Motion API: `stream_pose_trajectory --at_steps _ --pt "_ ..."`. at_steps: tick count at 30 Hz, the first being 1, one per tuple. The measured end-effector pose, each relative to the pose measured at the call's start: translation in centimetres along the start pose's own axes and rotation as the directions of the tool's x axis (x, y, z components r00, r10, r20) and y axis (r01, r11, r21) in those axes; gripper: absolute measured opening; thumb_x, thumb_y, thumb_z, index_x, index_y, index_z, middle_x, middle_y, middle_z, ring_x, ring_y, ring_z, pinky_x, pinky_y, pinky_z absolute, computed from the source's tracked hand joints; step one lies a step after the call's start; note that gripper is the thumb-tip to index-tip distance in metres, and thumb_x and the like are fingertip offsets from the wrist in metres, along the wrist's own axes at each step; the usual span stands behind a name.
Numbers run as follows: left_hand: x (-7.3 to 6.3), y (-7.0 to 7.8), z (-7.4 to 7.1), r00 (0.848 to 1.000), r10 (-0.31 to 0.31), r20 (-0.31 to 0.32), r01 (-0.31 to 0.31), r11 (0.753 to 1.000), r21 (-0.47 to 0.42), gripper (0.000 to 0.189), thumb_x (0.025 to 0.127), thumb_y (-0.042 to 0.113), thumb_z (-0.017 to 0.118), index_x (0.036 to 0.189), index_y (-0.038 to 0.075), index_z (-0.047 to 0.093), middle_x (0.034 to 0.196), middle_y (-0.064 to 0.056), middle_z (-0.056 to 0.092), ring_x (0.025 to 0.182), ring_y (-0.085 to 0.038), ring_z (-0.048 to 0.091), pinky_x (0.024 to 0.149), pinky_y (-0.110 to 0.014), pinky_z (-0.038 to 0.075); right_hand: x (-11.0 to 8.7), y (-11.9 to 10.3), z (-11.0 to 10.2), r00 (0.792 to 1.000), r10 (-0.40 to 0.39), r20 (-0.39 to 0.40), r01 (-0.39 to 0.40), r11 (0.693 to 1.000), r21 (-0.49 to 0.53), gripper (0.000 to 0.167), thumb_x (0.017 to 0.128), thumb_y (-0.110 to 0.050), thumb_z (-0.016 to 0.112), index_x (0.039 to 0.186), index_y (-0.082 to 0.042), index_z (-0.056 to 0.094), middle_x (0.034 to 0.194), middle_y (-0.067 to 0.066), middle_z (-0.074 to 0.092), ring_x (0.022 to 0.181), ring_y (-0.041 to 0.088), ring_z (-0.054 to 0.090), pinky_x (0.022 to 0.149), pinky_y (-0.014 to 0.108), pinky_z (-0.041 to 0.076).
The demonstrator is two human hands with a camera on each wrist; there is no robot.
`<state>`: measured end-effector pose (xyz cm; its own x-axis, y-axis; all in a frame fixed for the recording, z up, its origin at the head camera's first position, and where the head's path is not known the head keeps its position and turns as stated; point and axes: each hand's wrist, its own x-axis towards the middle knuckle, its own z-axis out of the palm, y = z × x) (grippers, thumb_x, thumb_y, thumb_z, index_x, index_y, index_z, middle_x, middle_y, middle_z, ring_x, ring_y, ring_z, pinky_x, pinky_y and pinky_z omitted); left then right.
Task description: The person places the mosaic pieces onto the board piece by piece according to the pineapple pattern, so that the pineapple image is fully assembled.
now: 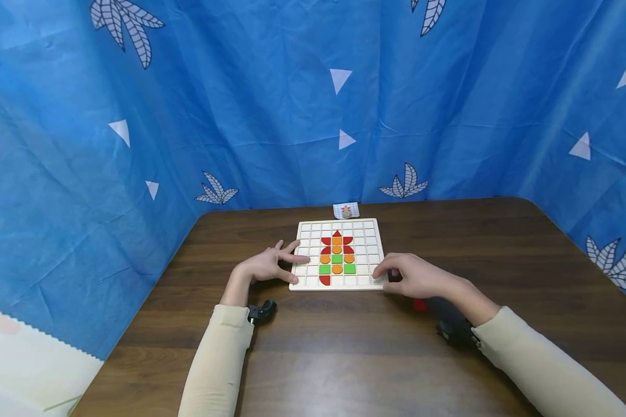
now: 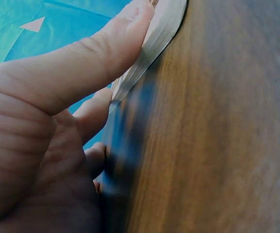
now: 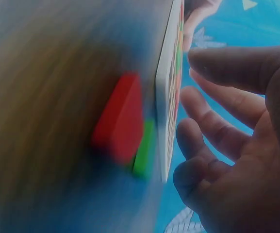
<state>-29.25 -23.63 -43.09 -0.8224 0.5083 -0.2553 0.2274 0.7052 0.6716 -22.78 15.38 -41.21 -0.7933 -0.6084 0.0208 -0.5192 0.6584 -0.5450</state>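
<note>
A white gridded board (image 1: 366,233) lies on the table, with red, orange and green flat pieces laid out as a figure in its middle columns. The bottom piece is a red quarter-circle (image 1: 324,280). My left hand (image 1: 273,263) rests at the board's left edge with fingers spread, thumb against the near left corner. Over the near right corner is my right hand (image 1: 412,275), fingers loosely bent and nothing showing between them. Below it in the right wrist view are a red block (image 3: 120,119) and a green block (image 3: 144,150), beside the board's edge.
Behind the board lies a small card (image 1: 346,211) with a printed figure. The brown wooden table (image 1: 313,347) meets a blue curtain (image 1: 302,104) at the back and sides. A pale flowered cloth (image 1: 26,359) shows at the lower left.
</note>
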Motion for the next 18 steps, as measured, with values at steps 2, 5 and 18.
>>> stream_pose_trajectory --at_steps 2,5,18 --pt "0.0 0.0 0.0 1.0 -0.001 0.0 0.001 1.0 0.002 0.059 0.084 0.033 0.085 0.14 0.037 0.065 0.174 0.006 0.016 0.161 -0.036 -0.013 0.122 -0.073 0.009 -0.6 0.6 -0.3 1.0 0.002 -0.003 -0.002 1.0 -0.01 0.025 0.089 -0.014 0.08 0.114 -0.016 0.076 0.112 0.0 0.069 0.097 0.02 0.058 0.085 0.036 0.055" --pt "0.0 0.1 0.0 1.0 0.0 0.0 0.0 1.0 0.007 0.059 0.084 0.033 0.085 0.14 0.037 0.064 0.174 0.006 0.016 0.161 -0.036 -0.012 0.122 -0.073 0.009 -1.5 1.4 -0.7 1.0 0.02 -0.001 -0.02 1.0 -0.017 0.027 0.088 -0.013 0.081 0.115 -0.017 0.076 0.111 -0.001 0.069 0.096 0.019 0.058 0.086 0.037 0.056" --pt "0.1 -0.1 0.0 1.0 -0.004 -0.002 0.004 1.0 0.005 0.06 0.085 0.033 0.084 0.141 0.038 0.063 0.174 0.007 0.015 0.161 -0.035 -0.012 0.122 -0.073 0.01 -3.2 3.7 -1.6 0.997 0.061 0.04 -0.06 0.997 -0.038 0.031 0.087 -0.009 0.08 0.117 -0.017 0.075 0.106 -0.003 0.065 0.093 0.018 0.056 0.081 0.034 0.055"
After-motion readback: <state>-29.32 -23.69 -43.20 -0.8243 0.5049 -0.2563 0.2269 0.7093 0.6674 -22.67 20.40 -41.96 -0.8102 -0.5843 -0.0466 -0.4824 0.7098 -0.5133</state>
